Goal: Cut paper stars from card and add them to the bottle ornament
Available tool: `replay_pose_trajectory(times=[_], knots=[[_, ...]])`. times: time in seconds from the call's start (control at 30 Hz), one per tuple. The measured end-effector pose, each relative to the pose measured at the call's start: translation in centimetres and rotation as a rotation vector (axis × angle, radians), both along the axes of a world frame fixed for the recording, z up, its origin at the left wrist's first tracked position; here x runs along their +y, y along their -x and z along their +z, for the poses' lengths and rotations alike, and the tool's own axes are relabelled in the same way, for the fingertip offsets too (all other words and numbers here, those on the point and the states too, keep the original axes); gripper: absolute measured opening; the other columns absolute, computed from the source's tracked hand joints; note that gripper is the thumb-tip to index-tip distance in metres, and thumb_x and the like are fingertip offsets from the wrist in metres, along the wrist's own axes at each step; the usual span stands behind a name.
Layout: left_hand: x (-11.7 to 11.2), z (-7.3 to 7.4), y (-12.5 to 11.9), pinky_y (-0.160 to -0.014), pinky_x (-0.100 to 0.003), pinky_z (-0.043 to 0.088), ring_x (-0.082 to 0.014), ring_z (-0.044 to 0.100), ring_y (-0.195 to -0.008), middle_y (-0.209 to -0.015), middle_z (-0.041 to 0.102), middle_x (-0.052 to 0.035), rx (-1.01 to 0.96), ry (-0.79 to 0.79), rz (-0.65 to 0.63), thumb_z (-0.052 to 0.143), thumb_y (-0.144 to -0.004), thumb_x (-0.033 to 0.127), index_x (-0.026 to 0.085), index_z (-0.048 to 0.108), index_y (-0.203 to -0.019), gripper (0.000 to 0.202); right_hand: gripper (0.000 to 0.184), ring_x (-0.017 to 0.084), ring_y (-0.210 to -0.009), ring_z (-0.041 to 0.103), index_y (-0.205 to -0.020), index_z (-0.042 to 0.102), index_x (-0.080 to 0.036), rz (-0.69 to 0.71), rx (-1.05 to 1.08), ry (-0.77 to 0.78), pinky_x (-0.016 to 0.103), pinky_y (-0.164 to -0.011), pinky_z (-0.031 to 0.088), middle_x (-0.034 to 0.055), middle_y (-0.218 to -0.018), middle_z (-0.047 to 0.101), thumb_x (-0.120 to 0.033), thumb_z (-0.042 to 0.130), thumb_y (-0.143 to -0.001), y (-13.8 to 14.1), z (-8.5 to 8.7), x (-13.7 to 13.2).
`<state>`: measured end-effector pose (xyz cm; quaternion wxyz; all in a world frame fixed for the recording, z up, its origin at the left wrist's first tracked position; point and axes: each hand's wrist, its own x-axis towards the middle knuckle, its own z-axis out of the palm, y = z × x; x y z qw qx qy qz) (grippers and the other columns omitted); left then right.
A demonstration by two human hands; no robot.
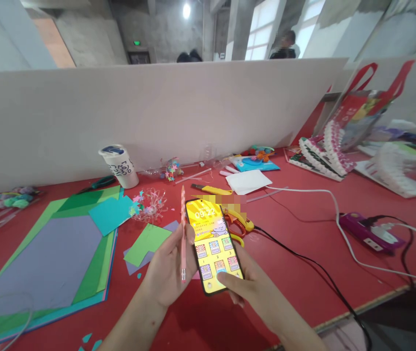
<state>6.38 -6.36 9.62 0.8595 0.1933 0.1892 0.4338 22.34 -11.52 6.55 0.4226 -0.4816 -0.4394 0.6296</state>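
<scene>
A pink pencil (183,243) with an eraser end stands nearly upright along my left hand (167,263), whose fingers are closed around it. Against that hand's thumb rests the left edge of a lit smartphone (211,234). My right hand (251,287) grips the phone's lower right side, its thumb on the glass near the bottom. The yellow lock screen reads 09:22 and shows a numbered keypad of small pictures. Partly hidden behind the phone is a yellow-and-orange tool (246,223) with a black cord. A yellow utility knife (213,189) lies just beyond.
Coloured paper sheets (47,263) are stacked at left on the red table (284,263). Further back stand a white cup (122,168) and a blue packet (255,163). A purple power strip (370,234) trails cables at right. A white board (156,112) closes off the back.
</scene>
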Motion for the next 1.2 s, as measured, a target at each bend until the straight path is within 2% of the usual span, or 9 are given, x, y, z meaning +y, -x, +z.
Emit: replay_pose_trajectory(times=[0.2,0.43,0.53,0.67,0.77,0.9,1.0,1.1,1.2], knots=[[0.0,-0.2,0.0,-0.102,-0.039,0.04,-0.024,0.061,-0.106,-0.087,0.069,-0.0048,-0.007,-0.015,-0.003,0.039,-0.094,0.034,0.018,0.061,-0.063,0.041,0.048,0.005,-0.041,0.038,-0.117,0.048,-0.022,0.006,0.026,-0.07,0.018,-0.039,0.033,-0.0041,-0.07,0.057,-0.047,0.064,-0.08,0.0,-0.4,-0.1],[0.0,-0.4,-1.2,-0.097,-0.033,0.044,-0.0175,0.065,-0.087,-0.073,0.066,-0.0025,-0.024,0.0,0.019,0.038,-0.095,0.03,0.018,0.061,-0.062,0.042,0.056,0.009,-0.037,0.037,-0.123,0.053,-0.024,-0.385,0.118,-0.06,0.019,-0.033,0.028,-0.0014,-0.063,0.061,-0.064,0.051,-0.083,1.0,-1.4,-0.2],[0.2,-0.6,-1.4,-0.103,-0.036,0.04,-0.0213,0.061,-0.105,-0.083,0.068,-0.0047,0.032,-0.03,0.028,0.04,-0.095,0.032,0.018,0.062,-0.064,0.041,0.059,0.012,-0.038,0.042,-0.12,0.058,-0.024,-0.47,0.123,0.031,0.022,-0.033,0.03,-0.0001,-0.059,0.062,-0.067,0.047,-0.082,0.2,-1.2,0.1],[0.2,-0.9,0.0,-0.11,-0.041,0.034,-0.0247,0.042,-0.132,-0.123,0.063,-0.0073,0.1,-0.023,0.07,0.041,-0.095,0.03,0.017,0.064,-0.063,0.041,0.057,0.022,-0.061,0.064,-0.118,0.06,-0.021,-0.609,0.027,0.075,0.028,-0.045,0.046,0.0061,-0.082,0.072,-0.064,0.044,-0.084,-4.1,-0.2,1.2],[0.0,-1.4,1.9,-0.112,-0.042,0.032,-0.0248,0.037,-0.136,-0.134,0.057,-0.009,0.185,0.029,0.065,0.043,-0.094,0.028,0.016,0.068,-0.07,0.037,0.05,0.02,-0.053,0.061,-0.108,0.064,-0.018,-0.696,-0.097,0.099,0.026,-0.04,0.041,0.0063,-0.074,0.071,-0.059,0.045,-0.085,-9.3,0.2,2.3],[-0.3,-2.1,3.4,-0.11,-0.041,0.036,-0.0249,0.041,-0.133,-0.128,0.062,-0.0105,0.281,0.114,0.102,0.046,-0.093,0.028,0.016,0.07,-0.071,0.034,0.041,0.013,-0.032,0.038,-0.08,0.066,-0.018,-0.728,-0.277,0.118,0.024,-0.032,0.024,-0.002,-0.042,0.05,-0.056,0.051,-0.082,-15.4,-0.7,3.8],[-0.6,-2.1,3.3,-0.106,-0.039,0.04,-0.0252,0.048,-0.127,-0.123,0.065,-0.0101,0.324,0.117,0.077,0.045,-0.093,0.028,0.016,0.069,-0.068,0.036,0.045,0.013,-0.034,0.037,-0.064,0.061,-0.018,-0.701,-0.389,0.095,0.025,-0.033,0.02,-0.0019,-0.042,0.048,-0.06,0.053,-0.079,-17.9,-1.9,4.8],[-1.0,-1.8,3.0,-0.101,-0.036,0.045,-0.0243,0.058,-0.114,-0.118,0.067,-0.0098,0.399,0.049,0.011,0.045,-0.093,0.029,0.016,0.066,-0.064,0.038,0.053,0.012,-0.036,0.04,-0.072,0.065,-0.015,-0.627,-0.487,0.081,0.025,-0.034,0.024,-0.003,-0.045,0.049,-0.06,0.042,-0.087,-19.1,-2.6,5.7],[-1.5,-1.7,2.8,-0.095,-0.034,0.047,-0.0218,0.063,-0.098,-0.111,0.069,-0.0098,0.503,-0.01,-0.028,0.046,-0.092,0.029,0.015,0.066,-0.066,0.035,0.042,0.01,-0.048,0.054,-0.094,0.064,-0.014,-0.588,-0.643,0.085,0.023,-0.044,0.043,-0.0015,-0.067,0.061,-0.05,0.042,-0.096,-19.8,-2.9,6.2]])
